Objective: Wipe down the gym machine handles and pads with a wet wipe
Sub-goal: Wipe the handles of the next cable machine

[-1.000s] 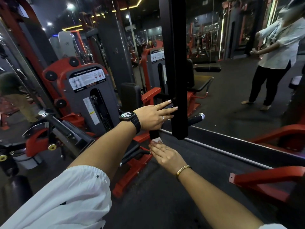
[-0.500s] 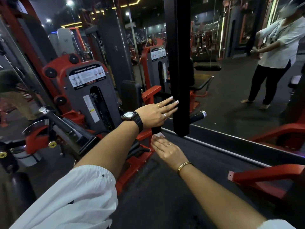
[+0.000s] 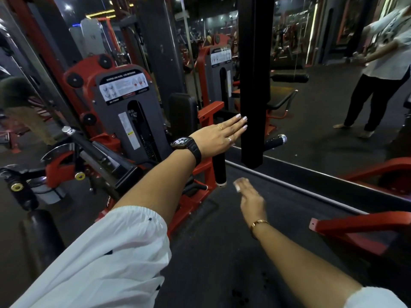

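Black cylindrical machine handle hangs between the hands; left hand, fingers straight, touches the black upright post; blurred right hand, grip I cannot tell.

Grey weight-stack housing noted left of centre, red-framed; white exercise placard fixed on its upper face. Dark rubber floor recorded throughout. Mirror wall observed at right. Person in white top and dark trousers seen there, upper right. Red steel frame logged at lower right. Ceiling lights noted overhead.
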`<state>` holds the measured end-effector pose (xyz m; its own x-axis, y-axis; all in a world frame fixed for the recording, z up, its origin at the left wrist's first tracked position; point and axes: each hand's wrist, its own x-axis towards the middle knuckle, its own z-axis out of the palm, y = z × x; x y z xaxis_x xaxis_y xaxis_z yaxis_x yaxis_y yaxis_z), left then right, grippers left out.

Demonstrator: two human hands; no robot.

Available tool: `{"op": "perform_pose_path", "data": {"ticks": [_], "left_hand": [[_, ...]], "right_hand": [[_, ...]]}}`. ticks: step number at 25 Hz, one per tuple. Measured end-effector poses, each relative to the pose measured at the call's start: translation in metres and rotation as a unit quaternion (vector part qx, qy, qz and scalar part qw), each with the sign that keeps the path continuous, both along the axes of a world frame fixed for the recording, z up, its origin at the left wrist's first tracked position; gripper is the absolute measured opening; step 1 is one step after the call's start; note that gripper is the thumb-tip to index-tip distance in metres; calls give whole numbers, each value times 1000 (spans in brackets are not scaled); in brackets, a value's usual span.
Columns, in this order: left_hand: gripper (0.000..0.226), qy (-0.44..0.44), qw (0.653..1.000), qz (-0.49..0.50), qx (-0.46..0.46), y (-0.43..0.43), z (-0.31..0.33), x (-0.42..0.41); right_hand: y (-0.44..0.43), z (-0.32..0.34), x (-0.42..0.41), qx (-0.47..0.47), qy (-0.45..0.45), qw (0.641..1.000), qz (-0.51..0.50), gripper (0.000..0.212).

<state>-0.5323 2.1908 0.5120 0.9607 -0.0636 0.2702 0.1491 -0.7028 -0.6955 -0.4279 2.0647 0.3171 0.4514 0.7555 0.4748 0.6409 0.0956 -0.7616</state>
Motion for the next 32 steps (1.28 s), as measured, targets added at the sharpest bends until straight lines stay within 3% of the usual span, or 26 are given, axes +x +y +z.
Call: {"op": "perform_pose_path", "data": {"ticks": [1, 2, 3, 5, 9, 11, 15, 17, 20, 24, 26, 28, 30, 32], "left_hand": [[47, -1, 1000, 4, -5, -1, -1, -1], [47, -2, 1000, 10, -12, -1, -1, -1], [47, -3, 1000, 14, -17, -2, -2, -2], [47, -6, 1000, 23, -17, -5, -3, -2], [48, -14, 1000, 25, -6, -7, -2, -4], [48, -6, 999, 33, -6, -8, -2, -4], [49, 3, 999, 50, -1, -13, 2, -3], [51, 22, 997, 80, 8, -17, 6, -3], [54, 62, 986, 145, -49, -20, 7, -5], [56, 29, 987, 99, -124, -22, 11, -5], [67, 28, 987, 93, -125, -20, 8, -9], [79, 8, 985, 111, -135, -20, 3, -14], [83, -18, 978, 129, -165, -23, -2, -16], [84, -31, 971, 125, -200, -24, -3, -16]], "right_hand": [[6, 7, -6, -55, 212, 974, -50, 43], [14, 19, -13, -95, 390, 914, -52, 36], [24, 26, -20, -95, 506, 857, -13, 29], [40, 41, -31, -85, 600, 794, 42, 21], [33, 57, -32, -127, 666, 733, 54, 35], [33, 59, -29, -122, 641, 756, 48, 26], [38, 95, -33, -92, 451, 888, 15, 16], [42, 119, -31, -52, 416, 908, 12, 12], [41, 138, -33, 6, 383, 924, 2, 16], [35, 102, -35, -47, 181, 982, -24, 18], [34, 88, -29, -104, 148, 983, -19, 19], [38, 102, -22, -61, 292, 954, -16, 25], [51, 133, -13, 38, 452, 891, -24, 23], [59, 156, -12, 88, 502, 860, -20, 19]]}}
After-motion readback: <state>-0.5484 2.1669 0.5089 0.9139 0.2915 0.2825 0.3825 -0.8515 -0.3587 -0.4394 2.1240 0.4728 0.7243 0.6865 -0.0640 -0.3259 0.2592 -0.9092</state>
